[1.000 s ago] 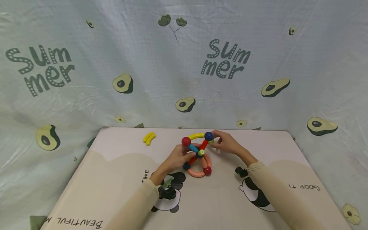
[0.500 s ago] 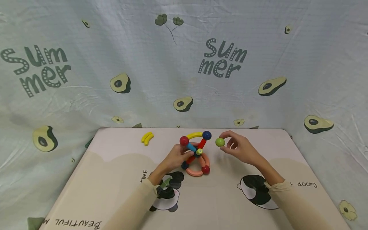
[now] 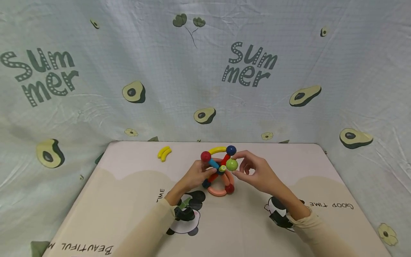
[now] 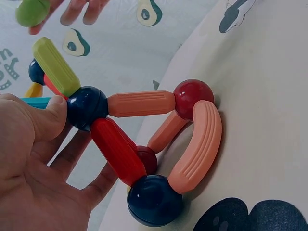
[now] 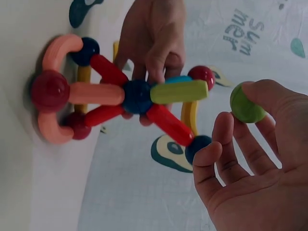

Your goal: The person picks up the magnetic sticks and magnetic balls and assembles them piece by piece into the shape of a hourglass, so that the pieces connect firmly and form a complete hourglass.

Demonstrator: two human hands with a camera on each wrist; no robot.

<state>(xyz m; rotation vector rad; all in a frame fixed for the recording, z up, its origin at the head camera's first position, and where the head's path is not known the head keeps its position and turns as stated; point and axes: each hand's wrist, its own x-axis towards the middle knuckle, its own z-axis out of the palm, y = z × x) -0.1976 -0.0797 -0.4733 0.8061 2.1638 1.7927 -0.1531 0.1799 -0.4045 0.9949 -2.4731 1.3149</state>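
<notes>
A structure of magnetic sticks and balls stands on the table, with a curved salmon stick and dark red ball at its base. My left hand holds it near the central navy ball, thumb against the blue stick. From that ball a light green stick juts out with a free end. Red sticks, a yellow curved stick and an upper navy ball form the top. Thumb and finger of my right hand pinch a green ball, apart from the green stick's tip.
Two yellow curved sticks lie side by side at the table's back left. The pale table has printed pandas and lettering. Behind its back edge hangs a curtain with avocado prints.
My right hand first drew the green ball rightward from behind the upper navy ball. Now it has come back left, with the ball close to the light green stick. The left hand keeps its hold.
</notes>
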